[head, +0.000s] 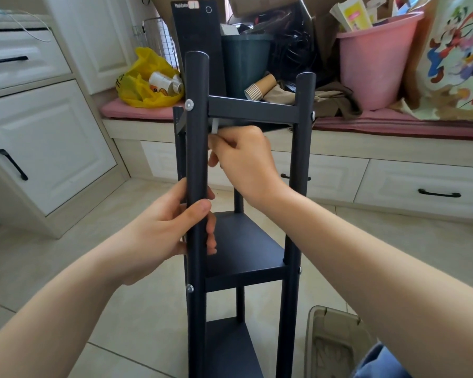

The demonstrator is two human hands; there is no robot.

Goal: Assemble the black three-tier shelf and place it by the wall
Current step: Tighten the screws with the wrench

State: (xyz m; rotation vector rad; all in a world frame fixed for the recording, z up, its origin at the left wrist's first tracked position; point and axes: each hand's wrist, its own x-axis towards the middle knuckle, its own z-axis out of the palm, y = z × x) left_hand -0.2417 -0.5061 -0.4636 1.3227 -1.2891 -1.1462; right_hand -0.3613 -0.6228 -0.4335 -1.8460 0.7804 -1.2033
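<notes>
L hand [170, 227] wraps the near-left post [197, 159], thumb across the front, fingers curled behind. R hand [247, 162] sits farther and higher, knuckles up, fingers pinching a small pale tool [214, 127]. Both forearms bare, reaching fwd.

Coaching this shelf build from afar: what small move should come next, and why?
Probably turn the small pale tool in the right hand to snug the top tier against the front post. The right hand pinches it just under that tier's corner, and the left hand grips the post, steadying it.

Tiled floor [137, 309] beneath shelf [243, 241] holds plastic bin [331, 347].
</notes>
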